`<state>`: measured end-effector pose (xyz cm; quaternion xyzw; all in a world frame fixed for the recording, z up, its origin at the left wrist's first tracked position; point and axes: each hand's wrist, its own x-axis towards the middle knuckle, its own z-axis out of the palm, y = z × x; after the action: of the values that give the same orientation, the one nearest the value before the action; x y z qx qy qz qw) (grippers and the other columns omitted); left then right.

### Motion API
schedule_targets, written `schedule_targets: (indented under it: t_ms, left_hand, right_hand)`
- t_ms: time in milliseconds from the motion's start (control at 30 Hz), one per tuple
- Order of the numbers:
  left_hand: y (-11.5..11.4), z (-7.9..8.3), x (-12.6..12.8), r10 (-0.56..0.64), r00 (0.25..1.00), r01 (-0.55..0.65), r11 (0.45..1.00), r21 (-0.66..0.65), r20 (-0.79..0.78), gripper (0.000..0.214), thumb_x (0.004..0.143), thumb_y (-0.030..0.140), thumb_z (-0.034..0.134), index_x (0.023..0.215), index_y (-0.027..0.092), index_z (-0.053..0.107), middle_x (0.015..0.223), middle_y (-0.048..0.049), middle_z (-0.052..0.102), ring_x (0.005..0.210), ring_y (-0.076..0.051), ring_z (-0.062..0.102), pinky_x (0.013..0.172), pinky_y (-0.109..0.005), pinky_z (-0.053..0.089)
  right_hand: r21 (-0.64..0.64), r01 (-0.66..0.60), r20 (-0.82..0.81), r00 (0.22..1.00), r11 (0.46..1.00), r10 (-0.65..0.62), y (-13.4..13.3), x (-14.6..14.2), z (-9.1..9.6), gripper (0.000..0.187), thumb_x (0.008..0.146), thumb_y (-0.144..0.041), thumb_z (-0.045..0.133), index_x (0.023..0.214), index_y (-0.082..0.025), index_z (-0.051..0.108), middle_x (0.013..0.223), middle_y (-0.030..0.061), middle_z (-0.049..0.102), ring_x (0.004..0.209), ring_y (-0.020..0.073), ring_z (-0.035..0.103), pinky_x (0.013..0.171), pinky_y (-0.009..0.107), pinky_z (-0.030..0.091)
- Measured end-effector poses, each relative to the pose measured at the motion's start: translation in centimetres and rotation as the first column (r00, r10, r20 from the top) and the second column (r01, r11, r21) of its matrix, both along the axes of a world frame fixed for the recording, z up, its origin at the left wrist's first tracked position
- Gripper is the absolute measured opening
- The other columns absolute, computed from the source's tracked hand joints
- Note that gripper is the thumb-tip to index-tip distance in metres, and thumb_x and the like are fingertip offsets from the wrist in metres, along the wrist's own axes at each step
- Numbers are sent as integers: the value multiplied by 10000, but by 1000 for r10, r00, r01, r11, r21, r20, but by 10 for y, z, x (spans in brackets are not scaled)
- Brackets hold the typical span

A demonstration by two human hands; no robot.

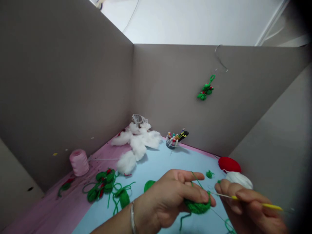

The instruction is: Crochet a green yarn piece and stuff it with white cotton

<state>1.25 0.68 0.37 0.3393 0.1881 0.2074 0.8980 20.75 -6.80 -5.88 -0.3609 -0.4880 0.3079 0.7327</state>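
Your left hand (165,198) grips the green crocheted piece (197,206) while your right hand (253,208) pinches the yellow crochet hook (246,201) just beside it, above the pale blue sheet (156,162), with red yarn (229,164) and white yarn (240,179) at one o'clock, cotton stuffing (136,143) at eleven, and the grey partition (175,91) beyond.

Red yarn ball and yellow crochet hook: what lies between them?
In the head view, a white yarn ball lies between the red yarn ball and yellow crochet hook.
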Motion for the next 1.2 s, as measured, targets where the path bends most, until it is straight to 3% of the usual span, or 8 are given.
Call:
schedule_targets:
  t_ms: [167, 333, 533, 633, 767, 900, 1067, 1200]
  left_hand:
    - [2, 0, -1, -15, 1000, 15, 1000, -9, 19, 794, 464, 136, 852, 1197, 7, 573, 621, -42, 661, 601, -110, 577, 627, -233, 353]
    - [2, 1, 0, -22, 999, 22, 1000, 6, 27, 780, 493, 124, 817, 1216, -21, 561, 615, -40, 655, 548, -90, 556, 585, -223, 328]
    - [-4, 2, 2, -19, 1000, 20, 992, 125, -9, 785, 485, 185, 888, 1207, 54, 611, 639, 3, 643, 574, -76, 555, 617, -222, 373]
    - [-7, 0, 4, 38, 999, -36, 987, 160, -7, 737, 484, 165, 885, 1171, 75, 634, 633, 23, 633, 578, -74, 549, 637, -232, 404]
    - [-8, -1, 6, 88, 996, -89, 972, 218, 13, 705, 527, 123, 833, 1191, 59, 602, 673, 7, 656, 605, -79, 555, 650, -234, 419]
    - [-9, 2, 8, 136, 990, -120, 950, 289, -36, 603, 634, 59, 695, 1226, 64, 581, 707, 0, 648, 655, -93, 574, 649, -228, 429]
    - [-8, 4, 10, 268, 941, -164, 894, 417, -205, 622, 644, -6, 617, 1254, 117, 596, 851, 7, 621, 606, -53, 514, 598, -208, 427]
    - [-9, 2, 10, 352, 902, -165, 815, 555, -249, 575, 650, 25, 627, 1214, 137, 651, 793, 0, 658, 697, -108, 589, 702, -247, 488]
  right_hand:
    - [-1, 3, 26, 1000, 1000, -3, -3, 7, 0, 150, 808, -453, 688, 880, -326, 724, 701, -3, 604, 622, 136, 519, 606, 314, 452]
    - [32, -20, 97, 995, 999, 17, -1, 8, 4, 157, 825, -454, 663, 900, -328, 718, 533, -28, 468, 588, 154, 530, 583, 324, 464]
    - [145, -121, 206, 974, 982, 90, 7, -22, 20, 177, 900, -413, 580, 971, -337, 723, 540, -22, 544, 540, 136, 553, 470, 273, 503]
    - [274, 13, 310, 945, 962, -101, 8, -29, 13, 172, 894, -347, 611, 1010, -306, 732, 641, 9, 628, 629, 167, 614, 504, 303, 526]
    - [442, 283, 381, 800, 851, -463, 4, -16, -10, 167, 836, -321, 686, 980, -266, 748, 822, 50, 716, 761, 216, 670, 634, 361, 545]
    - [367, 356, 385, 783, 859, -489, 3, -18, -14, 227, 841, -385, 675, 998, -236, 742, 979, 83, 748, 843, 247, 702, 709, 391, 563]
    - [284, 513, 85, 828, 810, -554, 7, -46, 0, 150, 815, -333, 710, 918, -233, 752, 870, 11, 759, 719, 185, 696, 707, 337, 555]
    - [159, 489, 7, 868, 857, -497, 4, -47, 1, 185, 797, -384, 727, 890, -225, 739, 868, 7, 755, 749, 165, 692, 656, 265, 551]
